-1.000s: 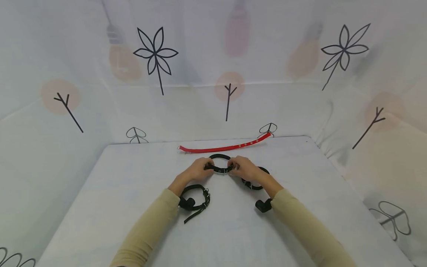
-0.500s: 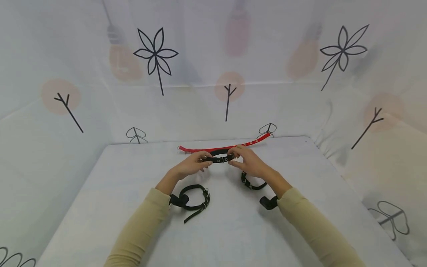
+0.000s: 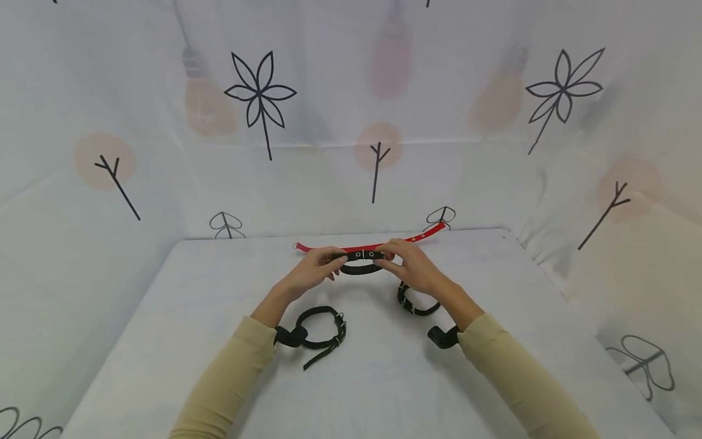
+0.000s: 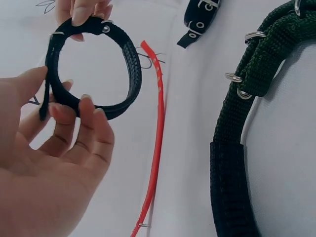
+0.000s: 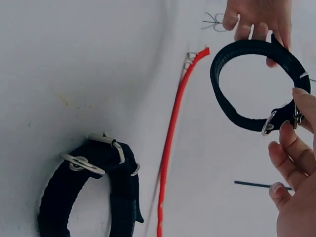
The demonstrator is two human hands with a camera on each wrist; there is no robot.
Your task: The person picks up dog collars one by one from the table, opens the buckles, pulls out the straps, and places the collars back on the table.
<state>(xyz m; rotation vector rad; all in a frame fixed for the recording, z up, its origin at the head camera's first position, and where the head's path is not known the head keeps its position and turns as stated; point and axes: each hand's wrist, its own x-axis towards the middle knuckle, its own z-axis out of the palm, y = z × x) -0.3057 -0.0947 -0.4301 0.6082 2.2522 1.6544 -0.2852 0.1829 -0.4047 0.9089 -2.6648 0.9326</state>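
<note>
Both hands hold a black dog collar (image 3: 360, 270) buckled into a ring, raised above the table in front of the red collar (image 3: 428, 234). My left hand (image 3: 309, 271) pinches one side of it, thumb toward me; in the left wrist view its fingers curl at the collar (image 4: 132, 74) by the loose strap end. My right hand (image 3: 415, 266) pinches the opposite side; in the right wrist view its thumb and forefinger are at the metal buckle (image 5: 297, 117). The strap's side with eyelets faces me, and the rest of the ring hangs below it.
On the white table (image 3: 378, 384) lie two more black collars, one looped with its strap end out (image 3: 341, 332) at the left, the other (image 3: 408, 305) below my right wrist. The red collar lies stretched out near the back edge. A printed cloth wall (image 3: 329, 183) stands behind.
The collar has been raised and tilted: its eyelet side has come up above the rest of the ring. Both hands moved up with it, the wrists spreading slightly apart.
</note>
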